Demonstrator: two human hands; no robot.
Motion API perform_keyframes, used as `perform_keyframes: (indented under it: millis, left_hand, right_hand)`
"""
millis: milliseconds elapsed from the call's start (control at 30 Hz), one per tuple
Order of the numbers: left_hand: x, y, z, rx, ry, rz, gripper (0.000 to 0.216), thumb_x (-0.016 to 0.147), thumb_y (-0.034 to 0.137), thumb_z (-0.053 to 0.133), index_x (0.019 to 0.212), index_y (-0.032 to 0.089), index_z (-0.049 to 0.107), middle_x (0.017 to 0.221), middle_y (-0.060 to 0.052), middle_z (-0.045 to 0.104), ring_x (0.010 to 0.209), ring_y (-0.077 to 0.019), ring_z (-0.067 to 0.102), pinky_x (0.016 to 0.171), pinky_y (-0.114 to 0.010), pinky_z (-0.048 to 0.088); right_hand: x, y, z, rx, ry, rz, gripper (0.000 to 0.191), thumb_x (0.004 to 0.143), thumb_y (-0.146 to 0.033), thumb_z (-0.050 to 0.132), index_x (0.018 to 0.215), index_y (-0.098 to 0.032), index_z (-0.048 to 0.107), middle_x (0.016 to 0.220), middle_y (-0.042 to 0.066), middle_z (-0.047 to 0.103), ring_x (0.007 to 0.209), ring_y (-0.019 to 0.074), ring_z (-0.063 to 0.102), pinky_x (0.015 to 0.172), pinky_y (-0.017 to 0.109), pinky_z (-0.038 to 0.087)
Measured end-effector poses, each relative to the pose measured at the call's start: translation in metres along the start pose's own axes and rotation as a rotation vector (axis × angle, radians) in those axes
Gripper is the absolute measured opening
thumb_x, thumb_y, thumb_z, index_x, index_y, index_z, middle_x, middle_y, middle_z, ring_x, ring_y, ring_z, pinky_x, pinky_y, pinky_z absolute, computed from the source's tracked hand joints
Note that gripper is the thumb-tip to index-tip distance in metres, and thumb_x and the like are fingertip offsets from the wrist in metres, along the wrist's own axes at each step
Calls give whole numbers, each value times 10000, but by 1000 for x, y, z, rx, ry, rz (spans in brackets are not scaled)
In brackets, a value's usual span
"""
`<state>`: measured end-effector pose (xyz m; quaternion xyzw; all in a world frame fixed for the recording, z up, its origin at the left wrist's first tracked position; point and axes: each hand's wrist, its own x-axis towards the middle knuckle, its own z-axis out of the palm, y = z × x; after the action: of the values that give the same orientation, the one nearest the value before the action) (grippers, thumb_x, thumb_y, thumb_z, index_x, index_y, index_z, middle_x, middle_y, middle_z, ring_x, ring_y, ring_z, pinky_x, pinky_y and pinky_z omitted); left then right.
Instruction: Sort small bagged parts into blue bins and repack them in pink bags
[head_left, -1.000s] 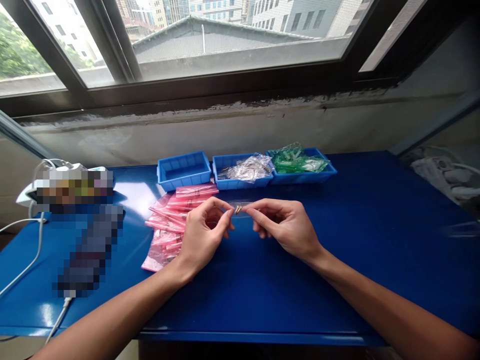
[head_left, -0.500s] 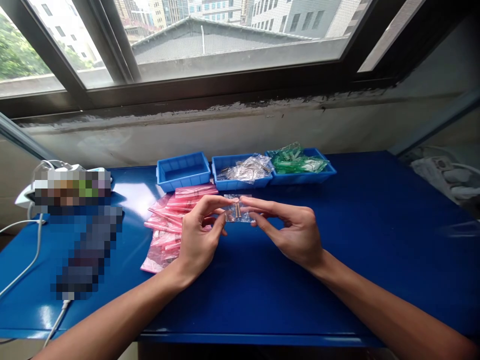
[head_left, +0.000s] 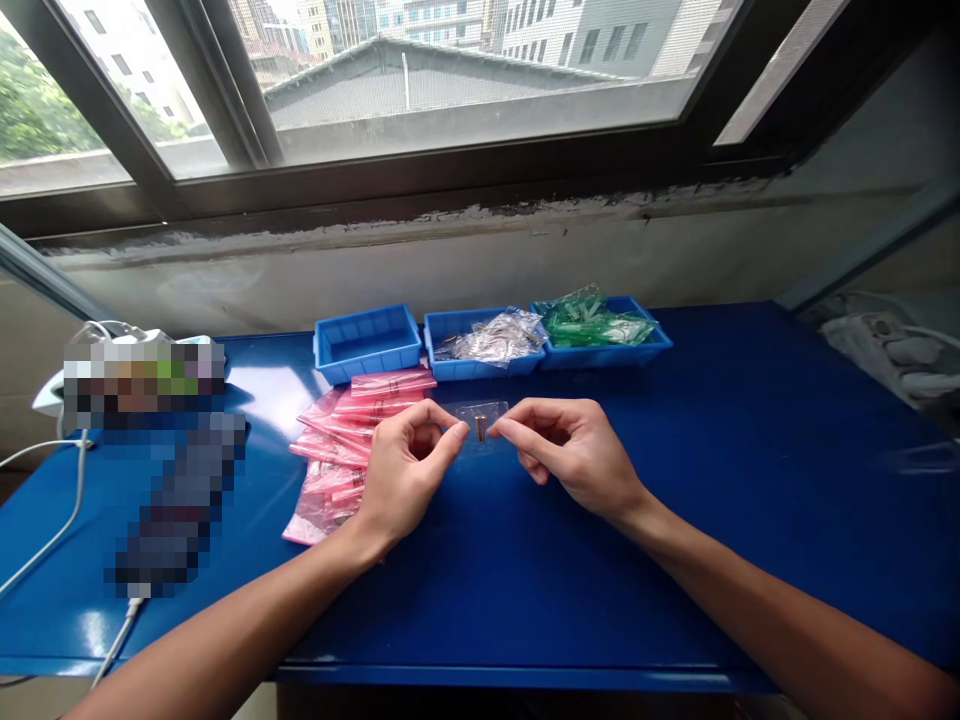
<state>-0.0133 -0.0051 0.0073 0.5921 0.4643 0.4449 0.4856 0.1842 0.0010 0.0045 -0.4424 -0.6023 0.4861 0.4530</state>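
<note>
A small clear plastic bag (head_left: pixel 481 419) with a small brass-coloured part inside is held between both hands above the blue table (head_left: pixel 525 580). My left hand (head_left: pixel 405 470) pinches its left edge with thumb and forefinger. My right hand (head_left: pixel 574 455) pinches its right edge the same way. A heap of pink bags (head_left: pixel 349 440) lies just left of my left hand.
Three blue trays stand in a row at the back: an empty one (head_left: pixel 367 342), one with clear bags (head_left: pixel 484 342), one with green bags (head_left: pixel 600 328). A blurred device with white cables (head_left: pixel 142 400) sits at the left. A wall and window rise behind.
The bag was spread open and upright between my fingers half a second ago; now it is lower and flatter, with both hands closed in a tighter pinch on its edges.
</note>
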Motion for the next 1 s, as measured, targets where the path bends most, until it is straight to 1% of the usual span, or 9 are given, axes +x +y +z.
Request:
perform_keyframes:
  millis: [167,333,433,533,600,700,800,867,1000]
  left_hand:
    - [-1,-2,2,-11,23,48,242,954,379,692,844,168,651,670,-1,668,483,-90,545,451,-204,401]
    - [-1,-6,2,-28,87,150,139,959,257,664,1073,186,702,899,-40,746,633,-123,657,581,-229,520]
    - [0,-4,1,-12,103,166,119,944,244,677,1044,189,710,973,-48,753,678,-121,655,610,-224,520]
    - [-1,-1,1,17,64,114,183,954,337,687,871,177,662,741,-9,682,585,-110,593,534,-209,452]
    - [-2,0,1,32,26,64,274,958,387,680,793,181,604,589,36,567,495,-95,509,475,-205,383]
    - [-2,-1,1,17,1,28,274,977,415,638,837,183,600,547,60,502,455,-88,449,451,-202,340]
    - [-2,-1,1,-46,11,14,258,1007,442,575,966,189,604,603,55,538,457,-88,446,449,-197,346]
    - [-1,-1,1,-60,14,6,251,1012,444,563,999,194,592,634,50,552,464,-89,450,449,-197,349]
    - [-1,-1,2,17,-15,36,193,1009,368,554,963,185,596,628,43,549,484,-91,464,486,-203,368]
  right_hand:
    - [0,5,0,-9,56,-60,243,888,-412,782,914,-184,862,625,35,748,432,150,634,404,258,505]
    - [-2,7,0,-214,146,-251,255,904,-263,750,1137,-229,847,1086,77,842,854,271,816,752,379,672]
    - [-3,5,0,-280,152,-296,247,907,-250,745,1132,-228,844,1095,72,841,868,266,814,803,380,662]
    - [-2,1,-1,-242,82,-252,148,920,-297,730,904,-209,848,808,55,827,660,212,761,642,319,622]
    - [0,-1,-1,-190,1,-192,212,925,-328,715,786,-200,812,699,42,778,573,179,702,552,283,570]
    - [4,0,-2,-85,-67,-99,254,910,-390,735,778,-183,800,664,39,739,534,153,647,478,250,512]
    - [9,5,-5,44,-33,-19,313,888,-457,781,760,-171,793,621,33,708,481,135,602,425,239,479]
    - [12,9,-6,171,50,9,300,871,-474,809,832,-177,820,706,57,764,550,159,674,471,252,534]
    - [18,15,-9,429,83,117,396,849,-441,848,1175,-219,814,1163,123,817,1009,259,797,808,347,657]
